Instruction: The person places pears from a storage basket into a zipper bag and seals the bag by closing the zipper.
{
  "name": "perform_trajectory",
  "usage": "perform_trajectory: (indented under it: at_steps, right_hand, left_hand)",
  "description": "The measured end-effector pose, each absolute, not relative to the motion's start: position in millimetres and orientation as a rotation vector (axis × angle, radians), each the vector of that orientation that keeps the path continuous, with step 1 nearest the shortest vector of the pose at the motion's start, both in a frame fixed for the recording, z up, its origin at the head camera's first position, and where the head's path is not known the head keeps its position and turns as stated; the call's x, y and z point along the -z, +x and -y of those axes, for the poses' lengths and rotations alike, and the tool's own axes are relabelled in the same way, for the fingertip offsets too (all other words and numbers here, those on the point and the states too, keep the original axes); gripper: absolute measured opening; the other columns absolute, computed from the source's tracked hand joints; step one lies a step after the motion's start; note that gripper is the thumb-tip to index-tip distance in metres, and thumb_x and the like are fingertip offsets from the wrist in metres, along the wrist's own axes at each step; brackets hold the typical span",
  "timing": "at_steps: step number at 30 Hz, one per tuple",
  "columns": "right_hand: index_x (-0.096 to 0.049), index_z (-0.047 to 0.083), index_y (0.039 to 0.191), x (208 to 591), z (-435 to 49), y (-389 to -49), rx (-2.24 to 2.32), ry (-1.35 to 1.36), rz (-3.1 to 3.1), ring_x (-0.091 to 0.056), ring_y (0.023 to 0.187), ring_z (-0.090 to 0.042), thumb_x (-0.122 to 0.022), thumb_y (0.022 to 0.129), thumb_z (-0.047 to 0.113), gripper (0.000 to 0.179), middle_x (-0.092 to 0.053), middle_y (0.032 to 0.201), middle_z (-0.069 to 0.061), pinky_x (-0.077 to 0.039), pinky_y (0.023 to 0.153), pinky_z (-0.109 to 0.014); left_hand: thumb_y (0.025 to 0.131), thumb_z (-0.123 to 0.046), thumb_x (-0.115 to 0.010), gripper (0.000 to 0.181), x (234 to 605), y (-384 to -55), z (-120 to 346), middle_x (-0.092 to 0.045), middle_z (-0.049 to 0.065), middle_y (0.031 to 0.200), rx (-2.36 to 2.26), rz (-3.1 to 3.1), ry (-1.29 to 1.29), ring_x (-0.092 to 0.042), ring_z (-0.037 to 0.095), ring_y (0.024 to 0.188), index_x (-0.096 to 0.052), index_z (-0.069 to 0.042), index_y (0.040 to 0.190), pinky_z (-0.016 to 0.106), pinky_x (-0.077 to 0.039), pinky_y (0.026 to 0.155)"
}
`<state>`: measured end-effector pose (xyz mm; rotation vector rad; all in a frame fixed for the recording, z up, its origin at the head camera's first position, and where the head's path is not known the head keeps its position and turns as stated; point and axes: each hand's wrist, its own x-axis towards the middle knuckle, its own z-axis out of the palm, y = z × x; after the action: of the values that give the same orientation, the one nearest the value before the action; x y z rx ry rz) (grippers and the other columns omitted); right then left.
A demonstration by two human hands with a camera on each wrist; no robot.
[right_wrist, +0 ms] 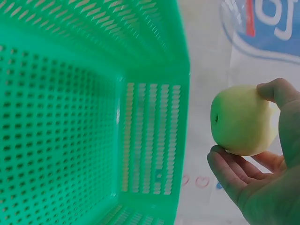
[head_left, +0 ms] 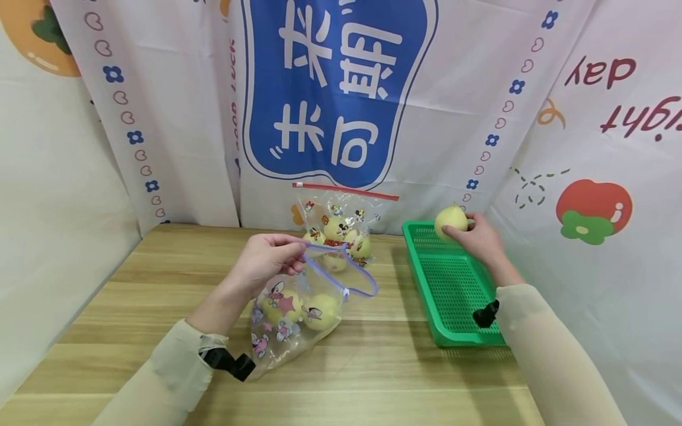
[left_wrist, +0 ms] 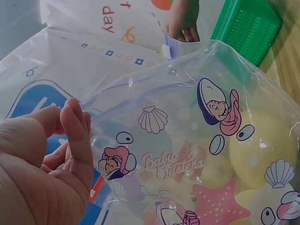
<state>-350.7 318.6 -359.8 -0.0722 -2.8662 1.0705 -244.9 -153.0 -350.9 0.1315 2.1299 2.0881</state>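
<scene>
My left hand [head_left: 272,260] pinches the purple-zip edge of a clear cartoon-print zip bag [head_left: 298,349], whose mouth gapes toward the right. Two pale yellow pears show inside the bag in the head view, and the left wrist view shows its pink starfish [left_wrist: 220,204] print. Over the far end of a green basket [head_left: 423,290], my right hand [head_left: 482,239] holds another round pale yellow pear [head_left: 450,222] between thumb and fingers. From the right wrist, this pear appears beside the basket's slotted end wall [right_wrist: 152,140].
Behind the open bag, a second clear bag with a red zip [head_left: 346,190] stands near the backdrop with several pears in it. Printed white cloth [head_left: 186,118] hangs around the wooden table [head_left: 367,378]. A black camera is strapped at each wrist.
</scene>
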Motion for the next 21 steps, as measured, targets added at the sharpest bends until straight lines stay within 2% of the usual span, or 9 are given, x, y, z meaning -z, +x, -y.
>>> perform_trajectory:
  at_steps: [4, 8, 14, 21]
  right_hand:
    - [-0.034, 0.005, 0.168, 349.6, -301.0, -344.8, -1.1, -0.03, 2.859, -0.057, 0.139, -0.046, -0.072, 0.098, 0.067, 0.101, -0.054, 0.159, -0.03, -0.052, 0.109, -0.061]
    - [-0.036, 0.007, 0.168, 341.0, -282.6, -338.6, -1.131, 0.017, 2.853, -0.055, 0.141, -0.046, -0.072, 0.099, 0.066, 0.098, -0.052, 0.162, -0.027, -0.052, 0.109, -0.062]
    - [-0.038, 0.012, 0.167, 332.0, -252.5, -326.5, -1.186, 0.124, 2.835, -0.06, 0.136, -0.041, -0.075, 0.098, 0.062, 0.093, -0.058, 0.154, -0.022, -0.056, 0.105, -0.057]
    - [-0.047, 0.017, 0.162, 326.5, -212.6, -307.5, -1.212, 0.329, 2.845, -0.067, 0.123, -0.035, -0.081, 0.097, 0.052, 0.081, -0.065, 0.142, -0.016, -0.062, 0.093, -0.046]
  left_hand:
    - [0.109, -0.01, -0.068, 0.032, 350.2, -244.9, 152.4, -0.077, 0.002, 0.08, -2.085, -2.148, 0.126, -0.072, 0.007, 0.065, -0.07, 0.014, 0.13, 0.02, -0.063, 0.064]
    - [0.109, -0.013, -0.07, 0.034, 350.0, -245.4, 151.8, -0.077, 0.001, 0.079, -2.091, -2.147, 0.126, -0.072, 0.007, 0.064, -0.07, 0.014, 0.13, 0.02, -0.063, 0.064]
    - [0.109, -0.015, -0.071, 0.036, 350.0, -246.0, 150.5, -0.077, 0.001, 0.079, -2.088, -2.147, 0.112, -0.071, 0.007, 0.064, -0.07, 0.014, 0.13, 0.02, -0.063, 0.063]
    - [0.109, -0.014, -0.069, 0.035, 350.9, -247.3, 150.1, -0.077, 0.0, 0.08, -2.094, -2.149, 0.113, -0.071, 0.006, 0.064, -0.07, 0.013, 0.132, 0.019, -0.063, 0.064]
